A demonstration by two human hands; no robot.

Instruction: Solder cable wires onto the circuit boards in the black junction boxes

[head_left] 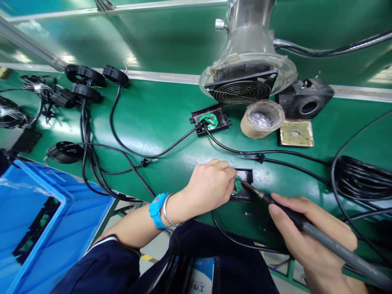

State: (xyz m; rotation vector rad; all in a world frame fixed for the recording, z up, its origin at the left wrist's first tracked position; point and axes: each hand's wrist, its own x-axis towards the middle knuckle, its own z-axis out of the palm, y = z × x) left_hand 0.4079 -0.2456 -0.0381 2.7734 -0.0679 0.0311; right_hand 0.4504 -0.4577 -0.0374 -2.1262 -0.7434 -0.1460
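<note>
My right hand [312,232] grips a soldering iron [295,214], its tip touching or just above a small green round circuit board [237,185]. That board sits in a black rectangular housing [247,176] near the front of the bench. My left hand [211,183] reaches in from the left with its fingers pinched at the board's edge; what they hold is hidden behind them. Further back lies a second black housing [225,122] with a green round board [209,121] and black cables running from it.
A fume hood [251,36] with a fan grille hangs at the back. Under it stand a cup of silvery bits [260,119], an iron stand [306,98] and a sponge tray [295,134]. Coiled cable [361,177] lies right, round black parts [84,75] left, a blue bin [58,192] front left.
</note>
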